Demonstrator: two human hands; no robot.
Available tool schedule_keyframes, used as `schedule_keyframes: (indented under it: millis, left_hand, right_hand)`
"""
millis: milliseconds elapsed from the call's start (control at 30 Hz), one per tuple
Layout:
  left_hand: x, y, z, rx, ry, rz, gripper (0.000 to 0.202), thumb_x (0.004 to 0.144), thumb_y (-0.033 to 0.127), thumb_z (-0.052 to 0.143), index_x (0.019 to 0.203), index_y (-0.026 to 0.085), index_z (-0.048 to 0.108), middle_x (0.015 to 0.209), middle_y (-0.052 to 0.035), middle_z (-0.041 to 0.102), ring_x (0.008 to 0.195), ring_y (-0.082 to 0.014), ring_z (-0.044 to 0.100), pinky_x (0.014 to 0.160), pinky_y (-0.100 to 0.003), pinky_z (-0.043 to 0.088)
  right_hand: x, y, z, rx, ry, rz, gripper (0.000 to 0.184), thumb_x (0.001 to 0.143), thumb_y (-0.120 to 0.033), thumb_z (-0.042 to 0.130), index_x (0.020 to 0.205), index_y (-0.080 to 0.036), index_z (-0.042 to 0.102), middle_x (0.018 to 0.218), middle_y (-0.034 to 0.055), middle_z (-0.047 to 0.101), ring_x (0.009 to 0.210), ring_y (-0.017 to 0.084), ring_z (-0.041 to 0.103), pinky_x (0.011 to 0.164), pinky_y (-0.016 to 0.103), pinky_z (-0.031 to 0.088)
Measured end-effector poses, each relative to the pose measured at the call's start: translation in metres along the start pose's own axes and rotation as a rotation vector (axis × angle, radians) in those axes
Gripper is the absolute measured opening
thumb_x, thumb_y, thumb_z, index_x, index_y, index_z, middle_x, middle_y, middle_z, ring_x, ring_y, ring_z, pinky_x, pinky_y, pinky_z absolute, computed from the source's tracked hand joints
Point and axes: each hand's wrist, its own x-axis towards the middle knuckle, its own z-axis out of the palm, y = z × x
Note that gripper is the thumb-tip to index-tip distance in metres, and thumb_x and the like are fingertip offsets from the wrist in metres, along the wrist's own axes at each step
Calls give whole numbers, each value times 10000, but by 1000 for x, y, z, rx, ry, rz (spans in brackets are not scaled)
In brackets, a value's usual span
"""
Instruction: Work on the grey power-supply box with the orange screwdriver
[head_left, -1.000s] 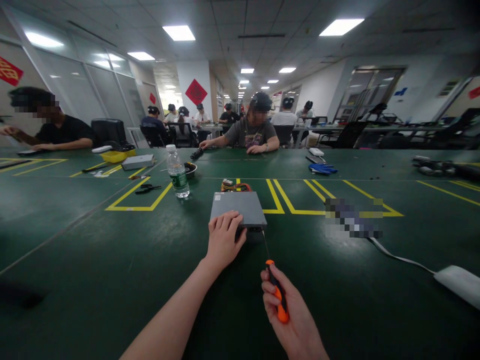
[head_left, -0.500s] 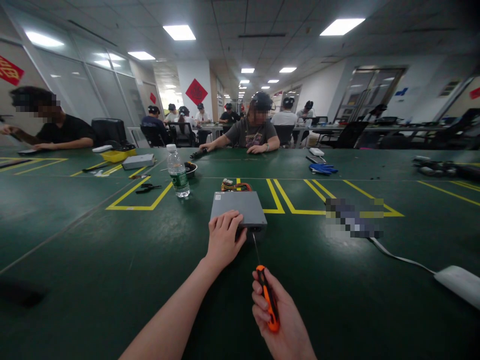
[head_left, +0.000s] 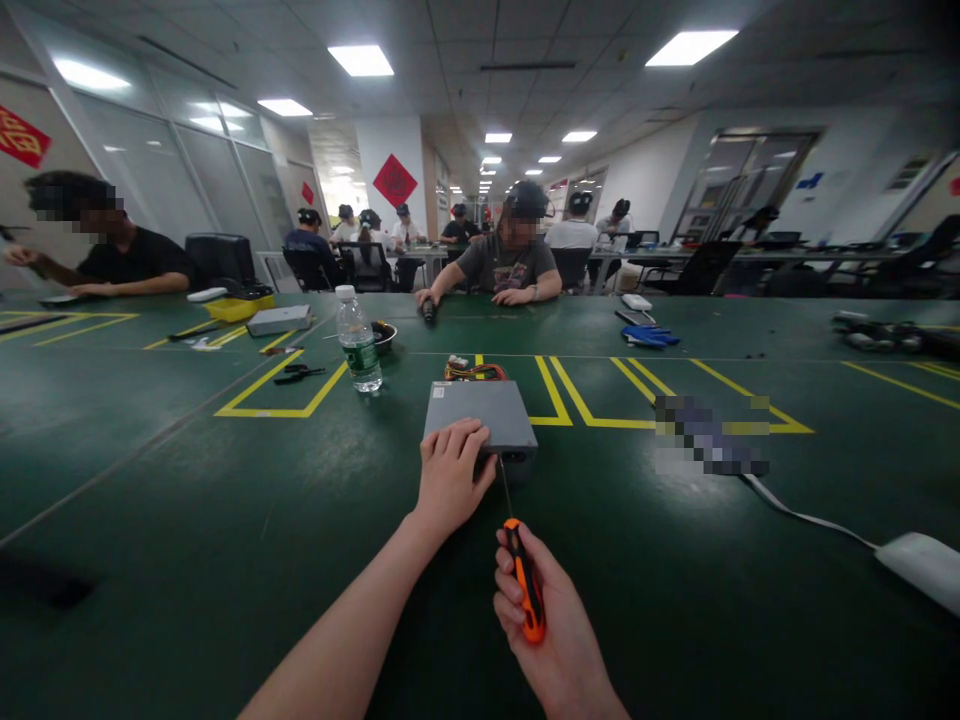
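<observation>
A grey computer power supply (head_left: 484,402) lies on the green table, its socket side facing me. Multicoloured cables (head_left: 476,371) come out at its far side. Gripping its near left part is my left hand (head_left: 452,480), fingers over the top and thumb at the front face. My right hand (head_left: 553,595) is closed around the orange and black handle of a screwdriver (head_left: 525,582). The thin shaft points away from me, with its tip at the front face near my left thumb. Whether the tip touches a screw I cannot tell.
Behind the unit to the left stand a water bottle (head_left: 360,345) and a small bowl (head_left: 384,336). Blue gloves (head_left: 649,337) lie at the back right. A cable (head_left: 806,516) leads to a white device (head_left: 919,568) at right. Across the table sits a person (head_left: 506,260).
My right hand and the screwdriver have moved slightly up and left, bringing the tip closer to my left thumb. My left hand keeps its hold. The person opposite has shifted a dark tool.
</observation>
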Motion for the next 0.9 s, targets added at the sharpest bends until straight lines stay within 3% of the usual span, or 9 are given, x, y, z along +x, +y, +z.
schedule_keyframes:
  millis: [567, 733, 900]
  left_hand:
    - [-1, 1, 0, 22, 18, -1, 260, 813, 282, 529, 1067, 229, 531, 1163, -52, 571, 1109, -212, 477, 921, -381, 298]
    - [-2, 1, -1, 23, 25, 5, 250, 823, 273, 510, 1068, 227, 530, 1170, -54, 568, 1115, -209, 474, 925, -385, 296]
    - [-4, 1, 0, 47, 35, 24, 262, 828, 279, 500, 1083, 224, 529, 1176, -66, 567, 1120, -220, 474, 919, -390, 309]
  right_hand:
    - [4, 5, -2, -38, -5, -53, 213, 856, -272, 505, 820, -89, 607, 593, 16, 553, 372, 21, 395, 312, 119, 279]
    - [4, 7, -2, -92, -26, -175, 115, 808, -145, 553, 696, -119, 545, 575, -17, 523, 375, 19, 388, 291, 112, 243]
    - [-1, -2, 0, -108, -48, -131, 133, 838, -199, 540, 755, -97, 564, 606, 13, 551, 415, 29, 446, 324, 102, 321]
